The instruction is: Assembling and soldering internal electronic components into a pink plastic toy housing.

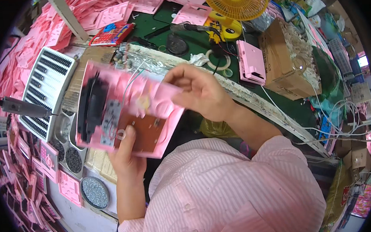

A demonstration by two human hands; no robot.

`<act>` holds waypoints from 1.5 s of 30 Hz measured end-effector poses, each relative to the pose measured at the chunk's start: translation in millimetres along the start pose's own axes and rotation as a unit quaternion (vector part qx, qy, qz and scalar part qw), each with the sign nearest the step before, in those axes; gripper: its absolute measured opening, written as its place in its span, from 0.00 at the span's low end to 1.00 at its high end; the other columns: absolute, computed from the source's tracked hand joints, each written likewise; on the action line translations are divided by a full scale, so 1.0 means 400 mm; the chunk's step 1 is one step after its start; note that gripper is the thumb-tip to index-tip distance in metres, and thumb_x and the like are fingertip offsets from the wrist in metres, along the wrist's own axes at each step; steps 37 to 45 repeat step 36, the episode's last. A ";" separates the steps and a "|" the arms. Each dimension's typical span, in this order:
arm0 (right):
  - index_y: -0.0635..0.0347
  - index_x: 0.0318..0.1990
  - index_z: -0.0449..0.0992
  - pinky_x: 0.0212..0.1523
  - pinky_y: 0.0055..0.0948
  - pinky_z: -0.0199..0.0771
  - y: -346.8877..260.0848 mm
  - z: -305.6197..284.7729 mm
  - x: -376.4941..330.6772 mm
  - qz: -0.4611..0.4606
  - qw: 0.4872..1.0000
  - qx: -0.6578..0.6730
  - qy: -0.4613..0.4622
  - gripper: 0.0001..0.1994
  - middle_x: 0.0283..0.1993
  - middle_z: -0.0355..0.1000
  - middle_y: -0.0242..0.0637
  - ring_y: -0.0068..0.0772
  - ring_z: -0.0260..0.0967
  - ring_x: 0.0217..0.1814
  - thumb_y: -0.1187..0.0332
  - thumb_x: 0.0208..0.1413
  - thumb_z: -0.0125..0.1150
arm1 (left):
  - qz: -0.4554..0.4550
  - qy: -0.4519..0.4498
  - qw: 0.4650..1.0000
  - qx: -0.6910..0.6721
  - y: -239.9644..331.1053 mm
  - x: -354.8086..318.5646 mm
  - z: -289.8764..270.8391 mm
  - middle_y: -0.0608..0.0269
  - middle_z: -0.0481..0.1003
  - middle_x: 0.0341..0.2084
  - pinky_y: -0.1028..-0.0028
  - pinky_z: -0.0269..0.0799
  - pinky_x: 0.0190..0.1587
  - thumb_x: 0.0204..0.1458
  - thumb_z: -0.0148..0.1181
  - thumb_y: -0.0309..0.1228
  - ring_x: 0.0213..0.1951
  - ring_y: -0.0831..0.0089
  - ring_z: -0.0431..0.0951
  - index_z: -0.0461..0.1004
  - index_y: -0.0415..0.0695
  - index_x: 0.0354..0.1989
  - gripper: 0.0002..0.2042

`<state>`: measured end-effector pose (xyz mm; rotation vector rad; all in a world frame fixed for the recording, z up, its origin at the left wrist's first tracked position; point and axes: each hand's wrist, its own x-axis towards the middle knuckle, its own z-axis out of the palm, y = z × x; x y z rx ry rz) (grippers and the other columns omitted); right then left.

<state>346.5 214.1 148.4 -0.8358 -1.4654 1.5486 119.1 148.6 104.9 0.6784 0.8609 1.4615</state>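
My left hand (129, 155) grips the lower edge of a pink plastic casing (164, 145), thumb on top. Inside the casing show a black part (93, 100), a grey board (112, 116), a brown circuit board (142, 133) and thin loose wires. My right hand (203, 91) is at the casing's upper right, its fingers curled and pinching the edge of a pink plastic panel (160, 92) that is blurred by motion and lies over part of the casing. How far the two pink pieces are apart, I cannot tell.
A grey electric screwdriver (25, 108) hangs at the left over a white tray (70, 65) with rows of black parts. Below are a round dish of small metal pieces (95, 193) and heaped pink casings (33, 202). A yellow fan (235, 0) and a cardboard box (282, 63) stand behind.
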 end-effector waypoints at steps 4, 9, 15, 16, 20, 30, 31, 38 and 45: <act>0.62 0.49 0.77 0.36 0.22 0.78 0.043 -0.182 -0.086 -0.085 0.964 -0.211 0.138 0.13 0.35 0.80 0.35 0.21 0.75 0.31 0.68 0.58 0.68 | -0.037 0.116 0.992 0.040 0.053 -0.090 -0.127 0.53 0.75 0.52 0.63 0.75 0.57 0.58 0.62 0.28 0.53 0.63 0.78 0.67 0.33 0.61 0.24; 0.61 0.58 0.71 0.53 0.43 0.74 0.074 -0.518 -0.149 0.074 0.671 -0.662 0.324 0.34 0.53 0.74 0.49 0.49 0.74 0.53 0.53 0.46 0.75 | 0.024 0.175 0.981 0.081 0.078 -0.120 -0.198 0.54 0.76 0.51 0.64 0.75 0.55 0.59 0.62 0.27 0.51 0.66 0.78 0.67 0.34 0.62 0.23; 0.59 0.76 0.44 0.65 0.52 0.67 0.148 -0.554 -0.043 0.283 0.600 -0.714 0.224 0.63 0.71 0.58 0.55 0.68 0.63 0.65 0.50 0.33 0.80 | 0.039 0.191 0.980 0.039 0.064 -0.146 -0.218 0.55 0.75 0.52 0.63 0.76 0.54 0.58 0.62 0.25 0.51 0.65 0.78 0.66 0.36 0.63 0.24; 0.58 0.76 0.42 0.65 0.53 0.67 0.142 -0.556 -0.029 0.308 0.587 -0.720 0.207 0.64 0.71 0.58 0.55 0.71 0.63 0.65 0.52 0.33 0.80 | 0.037 0.196 0.979 0.030 0.063 -0.157 -0.220 0.55 0.75 0.51 0.63 0.76 0.54 0.57 0.62 0.24 0.50 0.66 0.78 0.66 0.37 0.63 0.24; 0.62 0.76 0.41 0.63 0.47 0.71 0.091 -0.591 -0.023 0.313 0.621 -0.691 0.198 0.58 0.70 0.57 0.63 0.60 0.65 0.66 0.61 0.38 0.75 | 0.055 0.221 0.973 0.030 0.069 -0.204 -0.263 0.54 0.75 0.51 0.63 0.76 0.54 0.57 0.63 0.23 0.50 0.65 0.78 0.66 0.37 0.63 0.24; 0.63 0.73 0.58 0.75 0.36 0.46 -0.308 -0.313 -0.225 -0.045 0.797 -0.568 0.201 0.38 0.75 0.56 0.48 0.42 0.51 0.77 0.61 0.56 0.63 | 0.147 0.332 0.932 -0.005 0.197 -0.360 -0.427 0.50 0.75 0.51 0.61 0.77 0.54 0.57 0.61 0.24 0.49 0.61 0.80 0.66 0.31 0.61 0.23; 0.64 0.73 0.57 0.76 0.36 0.45 -0.340 -0.238 -0.220 -0.075 0.830 -0.518 0.194 0.41 0.75 0.56 0.45 0.39 0.50 0.77 0.59 0.53 0.66 | 0.164 0.368 0.915 -0.003 0.191 -0.389 -0.464 0.51 0.76 0.49 0.62 0.77 0.54 0.56 0.61 0.23 0.49 0.61 0.80 0.68 0.32 0.59 0.22; 0.66 0.74 0.53 0.73 0.43 0.53 -0.238 -0.005 -0.091 -0.228 0.910 -0.340 0.056 0.46 0.75 0.54 0.49 0.47 0.56 0.74 0.66 0.44 0.61 | 0.316 0.451 0.835 -0.011 0.242 -0.533 -0.519 0.52 0.75 0.51 0.63 0.74 0.57 0.53 0.61 0.21 0.52 0.60 0.78 0.66 0.34 0.61 0.25; 0.66 0.74 0.53 0.73 0.43 0.53 -0.238 -0.005 -0.091 -0.228 0.910 -0.340 0.056 0.46 0.75 0.54 0.49 0.47 0.56 0.74 0.66 0.44 0.61 | 0.316 0.451 0.835 -0.011 0.242 -0.533 -0.519 0.52 0.75 0.51 0.63 0.74 0.57 0.53 0.61 0.21 0.52 0.60 0.78 0.66 0.34 0.61 0.25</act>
